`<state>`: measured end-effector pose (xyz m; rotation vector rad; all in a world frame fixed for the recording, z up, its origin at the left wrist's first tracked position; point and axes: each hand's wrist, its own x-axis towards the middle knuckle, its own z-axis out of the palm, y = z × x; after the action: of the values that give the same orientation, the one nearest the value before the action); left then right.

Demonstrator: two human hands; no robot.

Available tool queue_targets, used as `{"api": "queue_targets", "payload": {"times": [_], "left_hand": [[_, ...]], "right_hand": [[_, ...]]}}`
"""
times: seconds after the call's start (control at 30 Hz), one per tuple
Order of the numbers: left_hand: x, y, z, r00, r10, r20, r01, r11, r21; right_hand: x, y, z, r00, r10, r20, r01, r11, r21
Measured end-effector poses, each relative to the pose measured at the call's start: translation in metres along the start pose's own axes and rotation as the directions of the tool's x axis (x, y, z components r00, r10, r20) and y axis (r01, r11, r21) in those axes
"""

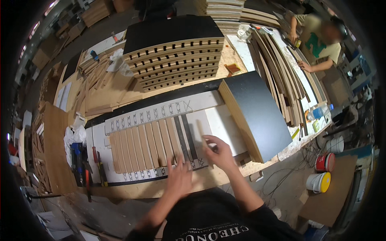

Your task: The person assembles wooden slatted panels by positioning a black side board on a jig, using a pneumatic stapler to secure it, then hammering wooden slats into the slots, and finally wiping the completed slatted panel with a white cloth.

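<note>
My right hand (pixel 220 156) grips the near end of a pale wooden strip (pixel 200 127), blurred by motion, just to the right of two dark strips (pixel 188 134). My left hand (pixel 179 177), also slightly smeared, has its fingers apart at the near ends of the strips. Left of the dark pair, several light brown wooden strips (pixel 141 146) lie side by side on a white board (pixel 220 122). Pen-drawn crosses and boxes run along the far and near edges of that board. To the right, a black-faced panel (pixel 260 116) rests at an angle.
A tall stack of black-topped slotted panels (pixel 177 60) stands beyond the board. At the left lie a blue power tool (pixel 77 158) and a red-handled screwdriver (pixel 94 154). Long wooden strips (pixel 277 76) are piled at the right, near a co-worker (pixel 319 44). Buckets (pixel 319 182) stand on the floor.
</note>
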<state>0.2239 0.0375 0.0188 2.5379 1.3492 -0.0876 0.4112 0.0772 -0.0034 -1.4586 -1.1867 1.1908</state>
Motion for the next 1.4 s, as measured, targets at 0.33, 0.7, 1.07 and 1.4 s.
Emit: {"api": "queue_targets", "payload": {"times": [0.33, 0.7, 1.07, 1.4], "left_hand": [[-0.13, 0.014, 0.03, 0.929, -0.359, -0.089, 0.233, 0.755, -0.613], [-0.166, -0.058, 0.009, 0.916, -0.399, 0.037, 0.34, 0.725, -0.599], [-0.338, -0.303, -0.157, 0.163, -0.823, -0.544, 0.551, 0.534, -0.642], [-0.402, -0.585, -0.143, 0.079, -0.976, -0.203, 0.938, 0.142, -0.318]], "right_hand": [[0.044, 0.005, 0.08, 0.96, -0.269, 0.081, 0.26, 0.739, -0.622], [0.05, 0.014, 0.119, 0.966, -0.252, 0.066, 0.213, 0.619, -0.756], [0.021, 0.027, 0.084, 0.892, -0.363, -0.271, 0.154, 0.805, -0.573], [-0.068, -0.038, 0.195, 0.892, -0.362, -0.273, 0.164, 0.819, -0.551]]}}
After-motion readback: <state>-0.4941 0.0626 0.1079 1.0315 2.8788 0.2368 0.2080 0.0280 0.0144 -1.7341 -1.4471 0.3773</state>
